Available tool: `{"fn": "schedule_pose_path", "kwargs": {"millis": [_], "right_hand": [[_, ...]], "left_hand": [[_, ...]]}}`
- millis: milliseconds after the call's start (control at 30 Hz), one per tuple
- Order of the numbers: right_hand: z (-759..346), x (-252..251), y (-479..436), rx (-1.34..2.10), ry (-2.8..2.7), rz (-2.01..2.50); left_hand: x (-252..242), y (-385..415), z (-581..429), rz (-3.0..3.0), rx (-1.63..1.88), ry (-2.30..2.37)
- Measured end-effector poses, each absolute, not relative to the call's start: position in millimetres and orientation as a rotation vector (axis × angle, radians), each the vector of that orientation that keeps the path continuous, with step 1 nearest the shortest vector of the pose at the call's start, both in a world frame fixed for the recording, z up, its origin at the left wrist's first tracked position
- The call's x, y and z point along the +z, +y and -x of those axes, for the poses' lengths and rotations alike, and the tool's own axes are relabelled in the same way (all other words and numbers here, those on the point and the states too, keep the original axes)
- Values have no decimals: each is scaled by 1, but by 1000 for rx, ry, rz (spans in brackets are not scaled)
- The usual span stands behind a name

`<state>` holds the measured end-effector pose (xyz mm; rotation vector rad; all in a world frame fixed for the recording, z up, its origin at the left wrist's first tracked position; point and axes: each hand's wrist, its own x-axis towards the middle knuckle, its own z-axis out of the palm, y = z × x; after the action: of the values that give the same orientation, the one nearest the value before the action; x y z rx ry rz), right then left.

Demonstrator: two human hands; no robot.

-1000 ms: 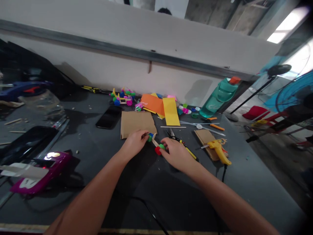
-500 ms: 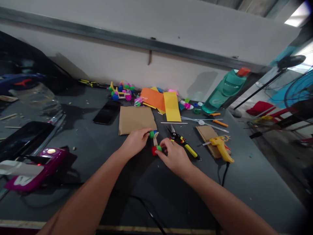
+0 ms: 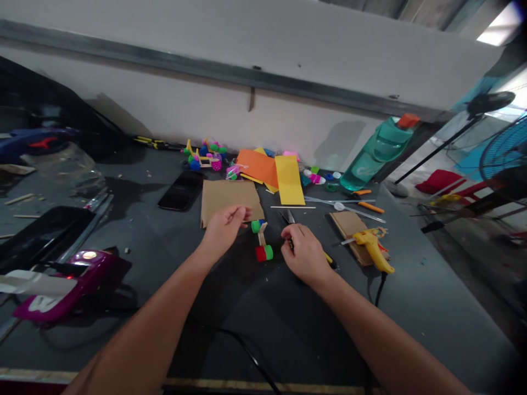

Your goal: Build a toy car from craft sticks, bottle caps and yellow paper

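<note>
A little wooden stick toy [image 3: 261,237] with a green cap on top and a red and green wheel [image 3: 264,253] at the bottom sits on the dark table, between the two hands and not touching them. The left hand [image 3: 224,230] is just to its left, with fingers curled in over the edge of a brown cardboard sheet [image 3: 230,195]. I cannot tell if those fingers pinch something small. The right hand [image 3: 304,253] is just to the toy's right and is closed over the snips [image 3: 290,217], whose tips poke out ahead of it. The hands are apart. A yellow glue gun [image 3: 373,248] lies farther right of the right hand
</note>
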<state>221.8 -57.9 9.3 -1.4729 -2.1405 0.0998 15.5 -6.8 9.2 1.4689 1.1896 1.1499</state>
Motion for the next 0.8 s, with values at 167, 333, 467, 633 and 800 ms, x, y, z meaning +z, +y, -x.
{"fn": "schedule_pose_path", "kwargs": {"millis": [167, 333, 467, 633, 800], "right_hand": [[-231, 1, -47, 133, -2052, 1515], [-231, 3, -47, 121, -2088, 1527], [-215, 12, -61, 75, -2182, 1588], [-193, 13, -74, -59, -2328, 1687], [-192, 12, -71, -117, -2350, 1702]], "left_hand": [[46, -15, 2, -806, 1102, 803], [57, -11, 22, -735, 1228, 733], [36, 4, 16, -926, 1455, 1109], [5, 7, 1, -1754, 1134, 1346], [-4, -4, -4, -2167, 826, 1248]]}}
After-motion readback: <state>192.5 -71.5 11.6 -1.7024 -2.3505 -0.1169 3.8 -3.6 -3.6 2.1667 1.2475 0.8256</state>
